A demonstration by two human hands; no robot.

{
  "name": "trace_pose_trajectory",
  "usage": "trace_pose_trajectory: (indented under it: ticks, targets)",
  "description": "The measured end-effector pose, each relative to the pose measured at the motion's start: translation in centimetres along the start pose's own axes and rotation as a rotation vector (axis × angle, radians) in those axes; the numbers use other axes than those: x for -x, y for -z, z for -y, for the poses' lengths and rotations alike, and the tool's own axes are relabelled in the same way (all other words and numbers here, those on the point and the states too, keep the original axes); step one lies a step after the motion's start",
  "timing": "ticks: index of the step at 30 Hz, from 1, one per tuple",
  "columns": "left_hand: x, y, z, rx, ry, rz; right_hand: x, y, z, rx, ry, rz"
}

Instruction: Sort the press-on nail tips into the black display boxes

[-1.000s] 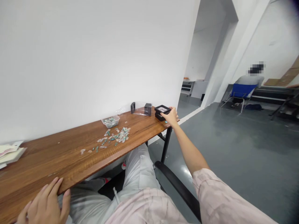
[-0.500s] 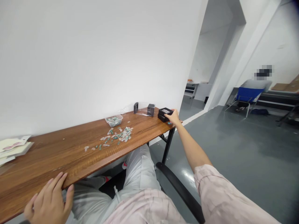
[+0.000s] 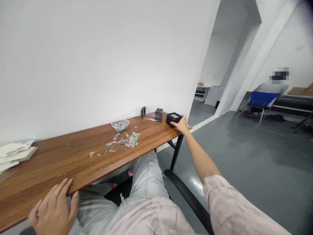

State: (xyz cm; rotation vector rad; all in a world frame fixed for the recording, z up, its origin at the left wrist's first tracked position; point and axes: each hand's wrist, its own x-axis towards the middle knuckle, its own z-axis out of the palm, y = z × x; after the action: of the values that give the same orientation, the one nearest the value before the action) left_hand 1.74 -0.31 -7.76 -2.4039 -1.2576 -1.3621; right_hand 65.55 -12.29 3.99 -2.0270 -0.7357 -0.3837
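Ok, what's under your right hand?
The right hand lies on the wooden tabletop, fingertips at a black box; the wood beneath the palm is covered, so anything there is hidden.

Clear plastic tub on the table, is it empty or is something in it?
Not empty: the clear plastic tub holds a small heap of green and white chips, which show inside it from above.

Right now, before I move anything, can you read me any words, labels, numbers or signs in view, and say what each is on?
Black box: pale label on top, too small to read.
Stack of papers: pinkish printing, too blurred to read.
Nothing else in view shows readable text.
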Motion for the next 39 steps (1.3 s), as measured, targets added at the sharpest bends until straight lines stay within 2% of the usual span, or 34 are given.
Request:
trace_pose_trajectory:
  ticks: [5, 23, 27, 31, 33, 35, 39]
  targets:
    - [-0.3, 0.5, -0.7, -0.118, -0.008, -0.035, 0.1, -0.6, -0.5, 0.027, 0.043, -0.002]
    - [-0.4, 0.2, -0.6, -0.136, -0.056, -0.111, 0.9, -1.7, -1.1, -0.029, 0.034, -0.045]
    - [-0.4, 0.1, -0.7, -0.141, -0.053, -0.117, 1.9, -1.4, -0.5, 0.001, -0.004, -0.128]
    - [-0.5, 0.2, -0.9, -0.131, -0.056, -0.115, 3.2, -0.4, 1.3, 0.095, 0.037, -0.36]
    - [-0.5, 0.2, -0.9, -0.132, -0.06, -0.113, 3.5, 0.2, 2.8, 0.114, 0.125, -0.406]
    - [-0.5, 0.3, -1.0, -0.137, -0.058, -0.118, 3.5, 0.4, 4.7, 0.125, 0.223, -0.358]
    - [-0.4, 0.2, -1.0, -0.138, -0.027, -0.097, 2.3, -1.1, 9.4, 0.2, 0.356, -0.102]
